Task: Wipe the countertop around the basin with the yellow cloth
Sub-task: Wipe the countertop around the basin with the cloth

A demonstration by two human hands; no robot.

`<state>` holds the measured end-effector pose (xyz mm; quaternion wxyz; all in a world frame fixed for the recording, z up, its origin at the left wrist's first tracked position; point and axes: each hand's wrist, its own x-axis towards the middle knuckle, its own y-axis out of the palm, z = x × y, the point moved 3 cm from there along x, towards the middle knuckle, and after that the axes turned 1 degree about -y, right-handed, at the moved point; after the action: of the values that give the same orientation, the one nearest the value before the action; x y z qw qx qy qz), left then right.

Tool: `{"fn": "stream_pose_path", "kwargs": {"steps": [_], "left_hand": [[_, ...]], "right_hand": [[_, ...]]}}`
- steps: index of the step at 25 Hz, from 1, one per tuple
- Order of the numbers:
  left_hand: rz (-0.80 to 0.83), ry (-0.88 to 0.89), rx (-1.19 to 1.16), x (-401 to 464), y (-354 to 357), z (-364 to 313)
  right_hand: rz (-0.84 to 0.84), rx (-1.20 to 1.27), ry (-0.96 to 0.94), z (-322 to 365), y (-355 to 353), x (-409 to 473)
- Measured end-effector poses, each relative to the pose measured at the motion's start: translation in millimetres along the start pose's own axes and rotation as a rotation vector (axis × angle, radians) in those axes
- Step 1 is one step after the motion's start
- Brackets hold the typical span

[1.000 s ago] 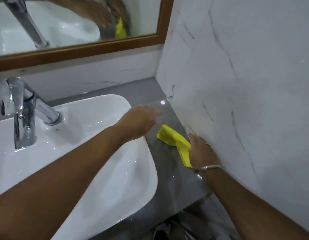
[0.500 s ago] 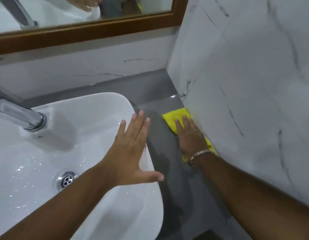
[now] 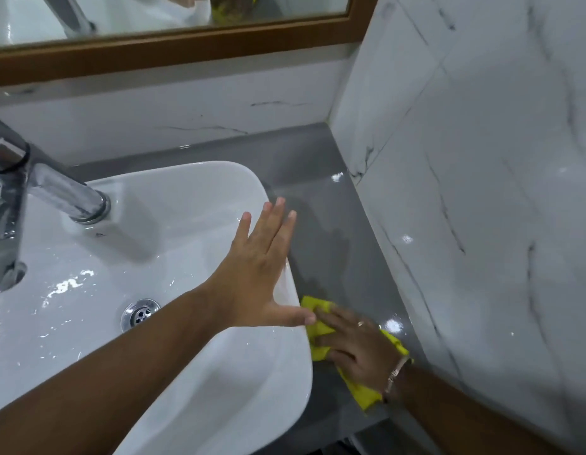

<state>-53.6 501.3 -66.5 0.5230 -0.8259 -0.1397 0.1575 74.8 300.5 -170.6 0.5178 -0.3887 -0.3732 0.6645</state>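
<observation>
The yellow cloth (image 3: 318, 330) lies flat on the grey countertop (image 3: 331, 244), on the narrow strip to the right of the white basin (image 3: 193, 198). My right hand (image 3: 357, 346) presses down on the cloth with fingers spread, near the counter's front edge; a bangle circles that wrist. Most of the cloth is hidden under the palm. My left hand (image 3: 259, 270) rests open on the basin's right rim, fingers pointing away from me and thumb close to the cloth. A damp streak shows on the countertop beyond the cloth.
A chrome tap (image 3: 39, 192) stands at the left of the basin, with the drain (image 3: 139, 313) below it. A white marble wall (image 3: 482, 192) borders the strip on the right. A wood-framed mirror (image 3: 173, 37) hangs behind.
My right hand has dragged the cloth along the strip from the far corner toward the counter's front edge. My left hand has stayed on the basin rim.
</observation>
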Motion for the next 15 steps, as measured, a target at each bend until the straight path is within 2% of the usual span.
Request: {"fn": "stream_pose_path", "kwargs": {"steps": [2,3,5,6,8,9,12,14,15], "left_hand": [[-0.013,-0.003,-0.006,1,2,0],[-0.015,0.002,-0.008,3,3,-1],[-0.027,-0.015,-0.011,0,7,3],[-0.036,-0.014,-0.006,-1,7,2],[-0.03,0.002,-0.006,-2,3,0],[-0.026,0.004,-0.004,-2,1,-1],[-0.004,-0.025,0.002,-3,-2,3],[-0.002,-0.013,-0.001,-2,-1,2],[0.003,-0.016,-0.003,-2,0,3]], "right_hand": [[-0.106,-0.101,0.169,-49,-8,26],[-0.178,-0.16,0.318,-74,-18,55],[-0.176,-0.169,0.562,-105,-37,120],[-0.125,-0.199,0.567,-106,-35,140],[-0.095,-0.286,0.404,-74,-8,133],[-0.035,-0.306,0.296,-46,7,103],[-0.041,-0.194,0.123,26,37,-23],[0.048,-0.301,0.138,3,29,-46],[0.023,-0.326,0.209,-17,16,-33]]}}
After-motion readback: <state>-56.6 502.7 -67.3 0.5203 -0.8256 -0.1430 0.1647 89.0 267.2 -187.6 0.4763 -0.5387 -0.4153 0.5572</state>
